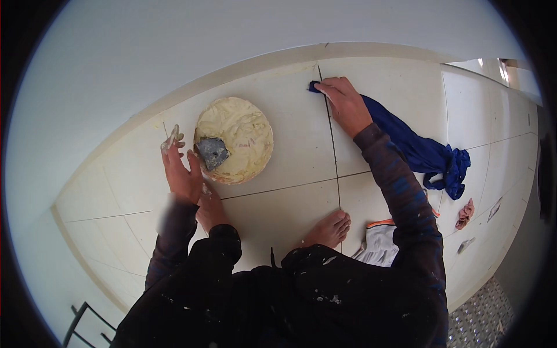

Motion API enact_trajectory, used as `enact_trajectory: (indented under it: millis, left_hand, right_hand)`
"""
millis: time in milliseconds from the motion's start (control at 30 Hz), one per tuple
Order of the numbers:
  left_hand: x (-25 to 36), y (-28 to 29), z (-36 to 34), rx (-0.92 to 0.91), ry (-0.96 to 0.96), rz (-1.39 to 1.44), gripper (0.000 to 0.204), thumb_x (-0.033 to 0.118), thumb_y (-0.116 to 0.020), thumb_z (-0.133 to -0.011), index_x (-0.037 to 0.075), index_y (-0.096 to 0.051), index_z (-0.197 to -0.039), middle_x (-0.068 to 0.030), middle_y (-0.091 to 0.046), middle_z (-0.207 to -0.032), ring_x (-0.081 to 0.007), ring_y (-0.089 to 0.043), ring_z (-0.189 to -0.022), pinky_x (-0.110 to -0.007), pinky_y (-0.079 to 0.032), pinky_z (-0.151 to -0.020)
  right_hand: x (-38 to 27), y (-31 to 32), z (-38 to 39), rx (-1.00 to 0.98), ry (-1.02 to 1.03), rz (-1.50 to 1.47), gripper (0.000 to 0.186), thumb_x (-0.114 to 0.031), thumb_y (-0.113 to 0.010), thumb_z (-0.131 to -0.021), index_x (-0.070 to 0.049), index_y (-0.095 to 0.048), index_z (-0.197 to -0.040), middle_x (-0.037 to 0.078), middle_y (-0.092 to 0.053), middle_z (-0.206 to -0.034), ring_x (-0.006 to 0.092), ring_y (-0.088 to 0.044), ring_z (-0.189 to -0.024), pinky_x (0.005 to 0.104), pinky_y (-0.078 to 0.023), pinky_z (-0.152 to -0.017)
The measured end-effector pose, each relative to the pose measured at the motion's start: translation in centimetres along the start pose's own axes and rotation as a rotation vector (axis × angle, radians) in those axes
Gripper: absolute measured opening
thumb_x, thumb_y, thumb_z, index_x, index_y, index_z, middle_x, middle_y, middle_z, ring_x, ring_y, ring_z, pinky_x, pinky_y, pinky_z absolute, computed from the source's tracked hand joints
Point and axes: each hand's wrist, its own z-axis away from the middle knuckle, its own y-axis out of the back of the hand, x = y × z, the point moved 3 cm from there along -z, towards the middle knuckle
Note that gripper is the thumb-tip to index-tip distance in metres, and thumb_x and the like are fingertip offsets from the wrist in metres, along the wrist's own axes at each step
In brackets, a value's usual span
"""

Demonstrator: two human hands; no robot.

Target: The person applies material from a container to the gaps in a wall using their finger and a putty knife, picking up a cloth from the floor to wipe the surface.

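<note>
Near the wall at left, my left hand (pixel 180 171) has its fingers apart, their tips smeared with pale paste. It is beside a round container (pixel 255 171) filled with cream-coloured paste (pixel 238 127), in which a grey scraper or blade (pixel 213 152) rests at the left side. My right hand (pixel 348 107) is farther back to the right, pinching the upper end of a dark blue cloth (pixel 412 139), which stretches down along the tiles to a bunched heap.
My bare feet (pixel 325 232) stand on the tiled floor (pixel 290 214) below the container. A white fabric item with orange edging (pixel 377 238) and a pinkish scrap (pixel 464 214) lie at right. A wall (pixel 174 52) runs behind, a black metal frame (pixel 84 319) at lower left.
</note>
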Motion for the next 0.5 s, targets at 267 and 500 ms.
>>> enact_trajectory:
  millis: [267, 500]
  left_hand:
    - [2.5, -0.5, -0.6, -0.329, -0.409, -0.245, 0.028, 0.008, -0.068, -0.083, 0.003, -0.068, -0.111, -0.019, -0.06, -0.12, -0.0367, -0.054, -0.108, -0.047, -0.044, -0.093]
    - [3.9, -2.0, -0.9, -0.345, -0.592, -0.307, 0.032, 0.016, -0.067, -0.084, 0.009, -0.072, -0.115, -0.0183, -0.06, -0.122, -0.0343, -0.053, -0.114, -0.047, -0.041, -0.097]
  right_hand:
    - [-6.3, 1.3, 11.6, -0.237, -0.037, -0.098, 0.048, 0.008, -0.066, -0.074, -0.003, -0.069, -0.12, 0.007, -0.064, -0.109, 0.0298, -0.058, -0.101, 0.0394, -0.053, -0.086]
    - [-10.0, 5.5, 19.9, -0.474, -0.014, -0.11, 0.049, 0.005, -0.07, -0.068, -0.005, -0.073, -0.116, 0.006, -0.063, -0.106, 0.0278, -0.058, -0.1, 0.0385, -0.053, -0.086]
